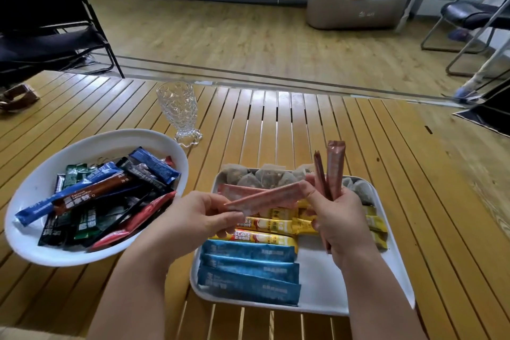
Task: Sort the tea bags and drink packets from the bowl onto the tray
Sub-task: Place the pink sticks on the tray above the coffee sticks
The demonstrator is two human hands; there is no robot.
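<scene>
A white bowl (33,243) at the left holds several drink packets (110,190) in blue, brown, green, black and red. To its right, the white tray (325,292) carries tea bags (265,176) along its far edge, a pink packet (237,191), yellow packets (273,222) and three blue packets (248,268). Above the tray, my left hand (198,218) pinches one end of a pink stick packet (265,197) held level. My right hand (339,223) grips two pink stick packets (332,171) upright and touches the level packet's other end.
A cut-glass tumbler (178,110) stands on the slatted wooden table (386,160) behind the bowl. Beyond the table are a wooden floor, black chairs at left and right, and a beige seat at the far wall.
</scene>
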